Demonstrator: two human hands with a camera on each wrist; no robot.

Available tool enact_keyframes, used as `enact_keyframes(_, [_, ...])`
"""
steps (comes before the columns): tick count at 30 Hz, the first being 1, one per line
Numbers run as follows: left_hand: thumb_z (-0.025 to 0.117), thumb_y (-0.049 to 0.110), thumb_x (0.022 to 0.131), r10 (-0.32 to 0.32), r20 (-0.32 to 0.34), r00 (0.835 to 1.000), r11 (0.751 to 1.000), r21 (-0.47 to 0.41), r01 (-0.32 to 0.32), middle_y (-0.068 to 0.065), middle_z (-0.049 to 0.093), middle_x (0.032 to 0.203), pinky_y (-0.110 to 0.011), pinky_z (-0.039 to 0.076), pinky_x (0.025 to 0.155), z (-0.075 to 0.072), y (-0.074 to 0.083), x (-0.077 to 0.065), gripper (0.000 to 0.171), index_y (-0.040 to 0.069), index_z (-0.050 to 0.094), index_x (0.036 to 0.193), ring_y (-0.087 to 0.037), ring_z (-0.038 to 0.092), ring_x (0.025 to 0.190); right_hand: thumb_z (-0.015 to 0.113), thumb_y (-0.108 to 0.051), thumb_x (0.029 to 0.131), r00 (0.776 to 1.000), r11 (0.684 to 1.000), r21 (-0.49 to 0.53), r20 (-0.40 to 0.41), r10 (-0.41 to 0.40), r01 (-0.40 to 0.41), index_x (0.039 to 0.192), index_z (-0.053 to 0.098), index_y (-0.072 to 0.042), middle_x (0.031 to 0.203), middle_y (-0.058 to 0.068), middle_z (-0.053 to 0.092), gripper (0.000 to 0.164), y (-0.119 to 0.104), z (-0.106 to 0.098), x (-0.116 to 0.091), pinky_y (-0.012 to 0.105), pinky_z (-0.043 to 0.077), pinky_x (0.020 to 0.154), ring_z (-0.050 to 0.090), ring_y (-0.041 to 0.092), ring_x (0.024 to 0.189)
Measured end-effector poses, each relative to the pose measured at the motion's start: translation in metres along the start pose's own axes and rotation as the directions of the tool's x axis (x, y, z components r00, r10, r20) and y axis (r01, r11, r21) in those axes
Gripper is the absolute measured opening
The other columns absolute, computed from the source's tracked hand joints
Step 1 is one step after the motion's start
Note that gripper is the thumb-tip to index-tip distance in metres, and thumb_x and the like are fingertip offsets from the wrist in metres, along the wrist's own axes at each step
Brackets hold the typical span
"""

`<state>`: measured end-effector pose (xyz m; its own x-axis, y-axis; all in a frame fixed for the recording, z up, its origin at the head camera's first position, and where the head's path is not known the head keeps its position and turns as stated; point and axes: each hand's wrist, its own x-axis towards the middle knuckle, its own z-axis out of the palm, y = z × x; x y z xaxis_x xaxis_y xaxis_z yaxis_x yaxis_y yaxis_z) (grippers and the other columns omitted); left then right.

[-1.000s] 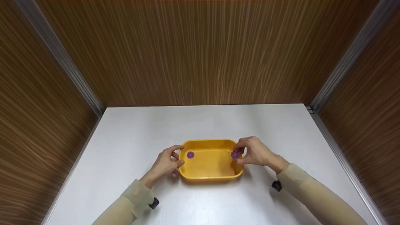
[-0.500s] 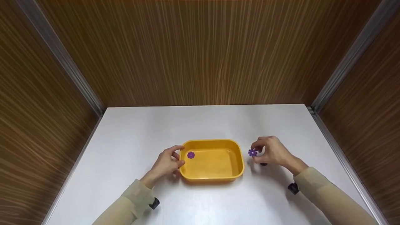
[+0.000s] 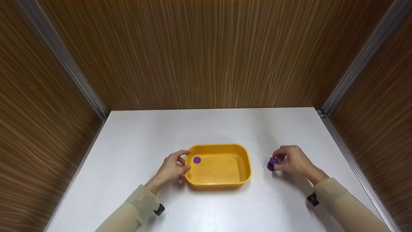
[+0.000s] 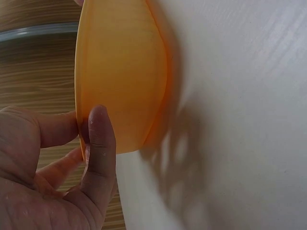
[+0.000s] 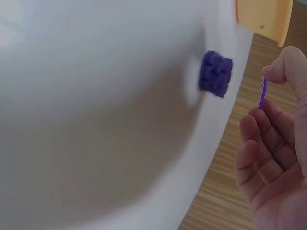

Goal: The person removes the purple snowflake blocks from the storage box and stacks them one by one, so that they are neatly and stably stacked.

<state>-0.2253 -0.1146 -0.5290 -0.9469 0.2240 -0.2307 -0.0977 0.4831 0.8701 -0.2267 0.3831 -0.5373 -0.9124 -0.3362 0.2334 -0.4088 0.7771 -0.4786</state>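
My left hand (image 3: 171,168) pinches the left rim of a yellow plastic tray (image 3: 222,169), thumb inside and fingers outside. One flat purple flower-shaped disc (image 3: 197,159) lies at the tray's left end. To the right of the tray, my right hand (image 3: 295,161) pinches another purple flower-shaped disc (image 5: 262,94) by its edges between thumb and fingertips. Just below that disc, a short stack of purple flower-shaped discs (image 5: 216,74) stands on the table, partly hidden in the head view. The held disc is apart from the stack in the right wrist view.
The white table (image 3: 212,129) reaches back to a brown wood-grain panel (image 3: 206,54). Similar panels with metal edge strips rise on the left and right. Black bands (image 3: 312,199) show at both cuffs.
My right hand has lifted a flower-shaped disc out of the tray's right end and carried it right, over the stack. My left hand keeps its hold on the rim.
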Motion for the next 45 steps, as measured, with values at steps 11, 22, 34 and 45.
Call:
enact_keyframes(11, [0.081, 0.004, 0.099, 0.008, 0.005, 1.000, 1.000, -0.006, -0.008, -0.010, 0.063, 0.109, -0.039, 0.071, 0.065, 0.000, -0.001, 0.000, 0.063, 0.016, 0.062, 0.158, -0.019, 0.070, 0.062, 0.096, -0.011, 0.074, 0.997, 0.998, 0.014, 0.035, 0.062, -0.063, 0.095, 0.085, -0.009, 0.084, -0.002, 0.077, 0.023, 0.007, 0.009, -0.005, 0.020, 0.056, 0.068, 0.064, 0.007, 0.075])
enact_keyframes(22, [0.080, 0.005, 0.100, -0.002, 0.005, 1.000, 1.000, -0.012, 0.003, -0.010, 0.063, 0.111, -0.039, 0.071, 0.066, 0.002, -0.001, 0.001, 0.062, 0.019, 0.063, 0.158, -0.018, 0.069, 0.064, 0.098, -0.017, 0.078, 0.984, 0.990, 0.002, 0.114, 0.137, -0.138, 0.103, 0.084, -0.009, 0.090, 0.001, 0.077, 0.030, 0.007, 0.011, -0.005, 0.019, 0.057, 0.070, 0.064, 0.011, 0.080])
enact_keyframes(34, [0.080, 0.006, 0.100, 0.000, 0.007, 1.000, 1.000, 0.005, 0.000, -0.009, 0.062, 0.111, -0.041, 0.071, 0.067, 0.001, 0.000, 0.001, 0.062, 0.018, 0.062, 0.158, -0.021, 0.072, 0.064, 0.096, -0.028, 0.084, 0.986, 0.990, -0.016, 0.094, 0.138, -0.137, 0.108, 0.085, -0.010, 0.088, -0.002, 0.077, 0.032, 0.003, 0.006, -0.005, 0.020, 0.055, 0.069, 0.062, 0.009, 0.078])
enact_keyframes(45, [0.080, 0.006, 0.100, -0.035, -0.006, 0.999, 0.999, 0.001, 0.035, -0.011, 0.065, 0.118, -0.037, 0.071, 0.069, 0.002, 0.001, 0.001, 0.063, 0.021, 0.062, 0.159, -0.021, 0.071, 0.068, 0.091, -0.026, 0.089, 1.000, 0.997, -0.082, -0.014, -0.003, 0.002, 0.107, 0.086, -0.008, 0.098, 0.005, 0.084, 0.027, -0.018, 0.006, 0.006, 0.031, 0.062, 0.076, 0.075, 0.025, 0.086])
